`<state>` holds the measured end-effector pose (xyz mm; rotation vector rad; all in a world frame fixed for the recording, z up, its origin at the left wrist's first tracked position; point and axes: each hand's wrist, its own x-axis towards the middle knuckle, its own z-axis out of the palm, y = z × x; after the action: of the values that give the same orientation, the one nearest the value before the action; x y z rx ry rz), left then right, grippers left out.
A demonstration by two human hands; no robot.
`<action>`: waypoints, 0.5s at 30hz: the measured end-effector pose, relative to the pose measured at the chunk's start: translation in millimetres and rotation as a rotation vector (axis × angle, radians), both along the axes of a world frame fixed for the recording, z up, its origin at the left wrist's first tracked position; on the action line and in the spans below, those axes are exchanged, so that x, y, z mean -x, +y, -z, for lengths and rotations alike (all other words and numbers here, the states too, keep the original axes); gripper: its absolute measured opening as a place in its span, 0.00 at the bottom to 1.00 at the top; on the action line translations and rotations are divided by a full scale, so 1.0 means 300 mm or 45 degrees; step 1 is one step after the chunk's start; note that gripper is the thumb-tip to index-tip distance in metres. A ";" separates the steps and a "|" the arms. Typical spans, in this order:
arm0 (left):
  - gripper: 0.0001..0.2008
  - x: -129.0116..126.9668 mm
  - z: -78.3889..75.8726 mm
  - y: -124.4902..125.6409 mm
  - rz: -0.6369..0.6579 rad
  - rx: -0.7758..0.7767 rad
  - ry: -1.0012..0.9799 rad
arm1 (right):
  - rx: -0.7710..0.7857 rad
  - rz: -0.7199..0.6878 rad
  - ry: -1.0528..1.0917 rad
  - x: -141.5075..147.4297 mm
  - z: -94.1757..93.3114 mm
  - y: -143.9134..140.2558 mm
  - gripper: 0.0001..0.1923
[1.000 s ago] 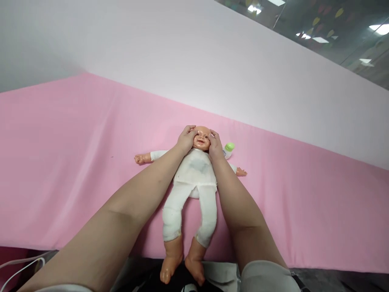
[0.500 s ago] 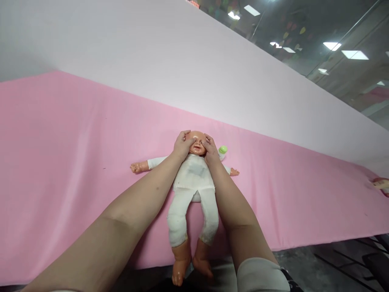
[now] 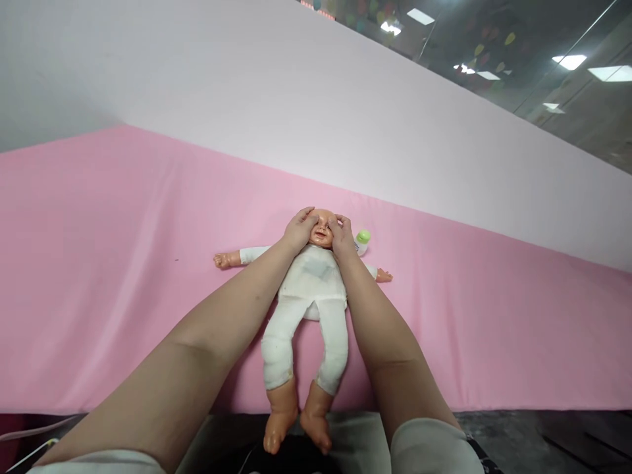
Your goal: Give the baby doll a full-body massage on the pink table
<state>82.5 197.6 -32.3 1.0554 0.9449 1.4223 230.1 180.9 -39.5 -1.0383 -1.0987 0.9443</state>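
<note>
The left hand (image 3: 299,230) rests on one side of the doll's head (image 3: 322,227), fingers curved over cheek and brow, pressing flat rather than pinching. The right hand (image 3: 342,238) mirrors it on the other side, fingertips laid across the eye and cheek. Neither grip closes around anything; both are spread and cupped against the face, so the head sits framed between the two palms.

The doll (image 3: 313,289) lies on its back on the pink sheet (image 3: 123,263), arms flung out to either side, legs pointing toward the person, bare feet (image 3: 296,428) hanging past the sheet's near edge. It wears a white top and white leggings, faintly grey-stained on the chest.

Judging by the look, the head and limbs are hard moulded plastic, smooth and a little slick, while the clothed trunk seems soft and stuffed. It should be light and not fragile. The head would roll under sideways pressure, so the torso under the arms seems the steadier place to lift it, with the head supported from both sides.

Just beyond the right hand, near the doll's shoulder, lies a small bottle with a green cap (image 3: 363,238). A pale wall (image 3: 296,99) rises behind the sheet.
</note>
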 end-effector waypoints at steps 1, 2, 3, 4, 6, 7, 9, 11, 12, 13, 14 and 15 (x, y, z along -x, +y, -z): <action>0.28 0.001 0.000 0.002 0.000 0.011 -0.002 | 0.001 0.005 0.026 0.004 0.004 0.005 0.24; 0.28 0.003 0.000 0.003 0.000 0.021 -0.005 | 0.003 0.000 0.058 0.008 0.008 0.010 0.23; 0.28 0.005 0.001 0.005 -0.001 0.030 -0.011 | 0.007 -0.015 0.096 0.010 0.010 0.014 0.22; 0.28 0.007 0.002 0.006 -0.003 0.037 -0.018 | 0.014 -0.039 0.138 0.012 0.012 0.018 0.22; 0.29 0.011 0.007 0.007 -0.010 0.044 -0.039 | 0.035 -0.099 0.226 0.011 0.014 0.024 0.23; 0.29 0.013 0.009 0.006 -0.017 0.045 -0.049 | 0.043 -0.130 0.267 0.008 0.015 0.025 0.24; 0.30 0.016 0.014 0.002 -0.026 0.044 -0.086 | 0.048 -0.178 0.335 0.003 0.017 0.027 0.26; 0.31 0.021 0.015 -0.007 -0.017 0.040 -0.148 | 0.040 -0.211 0.368 0.002 0.020 0.029 0.28; 0.31 0.024 0.013 -0.013 -0.005 0.039 -0.180 | 0.033 -0.217 0.370 0.003 0.021 0.029 0.29; 0.32 0.028 0.010 -0.020 0.010 0.039 -0.204 | 0.025 -0.217 0.359 0.006 0.022 0.029 0.30; 0.32 0.030 0.006 -0.027 0.025 0.036 -0.214 | 0.014 -0.213 0.339 0.010 0.022 0.028 0.30; 0.33 0.033 0.000 -0.034 0.040 0.030 -0.209 | 0.000 -0.207 0.309 0.015 0.020 0.026 0.31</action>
<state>72.6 187.4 -32.4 0.9169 0.8213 1.4452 225.6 188.6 -45.5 -0.8184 -0.9893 1.1680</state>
